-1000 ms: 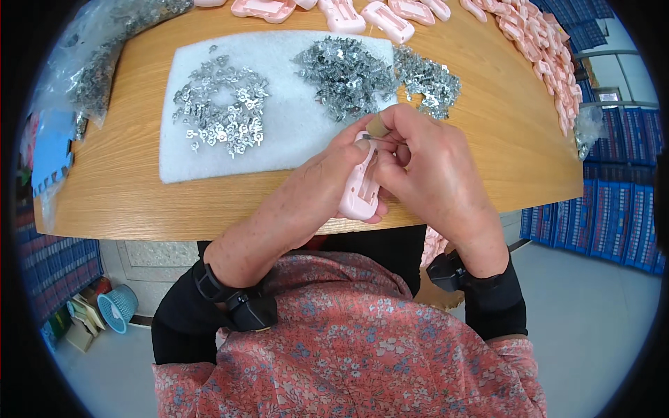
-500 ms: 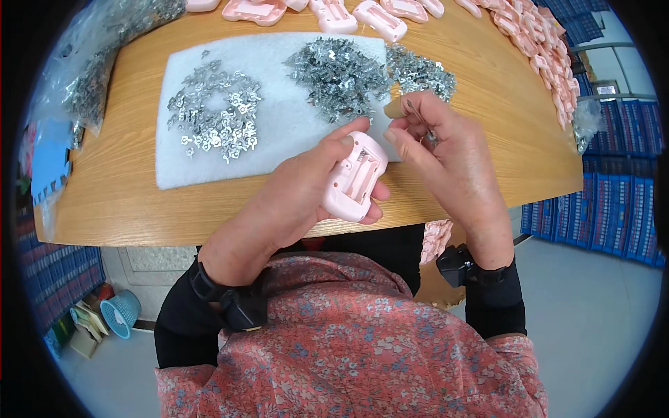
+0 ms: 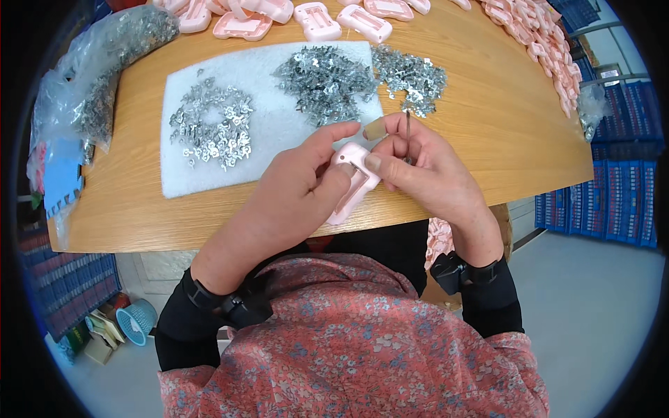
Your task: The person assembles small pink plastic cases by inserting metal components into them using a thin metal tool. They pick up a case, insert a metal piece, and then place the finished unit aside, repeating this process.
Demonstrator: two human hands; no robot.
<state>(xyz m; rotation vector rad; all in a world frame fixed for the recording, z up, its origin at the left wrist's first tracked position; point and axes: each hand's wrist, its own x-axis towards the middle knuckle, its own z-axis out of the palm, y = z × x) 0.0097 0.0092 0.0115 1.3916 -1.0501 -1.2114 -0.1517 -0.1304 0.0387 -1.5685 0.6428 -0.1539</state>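
Hands (image 3: 286, 188) drawn together at casing (image 3: 355, 191), metal clips (image 3: 327, 83), white pad (image 3: 265, 115) beyond

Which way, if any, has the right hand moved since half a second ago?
Yes: against the white mat, the right hand has shifted lower in view.

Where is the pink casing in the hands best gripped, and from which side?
Probably grip the pink casing by its long outer edges, coming from the left: it is elongated, its open face points up, and the right hand is at its upper right.
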